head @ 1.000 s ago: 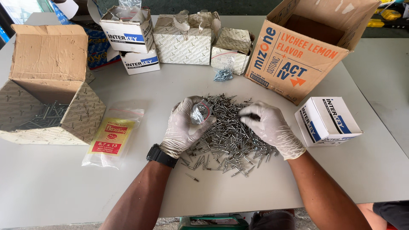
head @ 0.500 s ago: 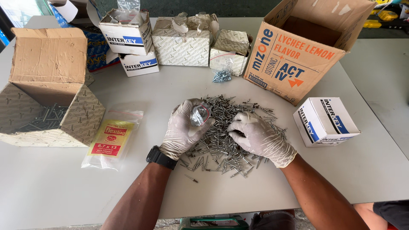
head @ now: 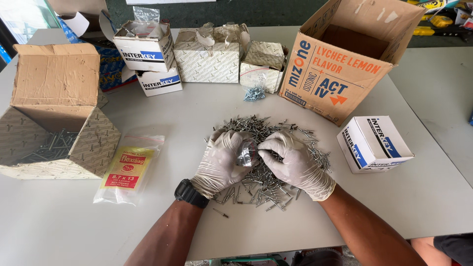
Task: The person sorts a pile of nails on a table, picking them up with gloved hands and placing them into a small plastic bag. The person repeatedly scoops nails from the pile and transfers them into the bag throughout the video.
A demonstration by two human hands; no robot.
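Here both gloved hands, left (head: 222, 160) and right (head: 294, 162), pinch a small clear bag (head: 246, 152) over the rivet pile (head: 276, 148); a loose grip could spill rivets across the surface (head: 394, 207).

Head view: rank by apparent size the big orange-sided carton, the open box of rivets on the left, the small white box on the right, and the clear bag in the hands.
1. Orange-sided carton
2. Open box of rivets, nearly as large, so the top two are unsure
3. Small white box
4. Clear bag, held between left hand and right hand
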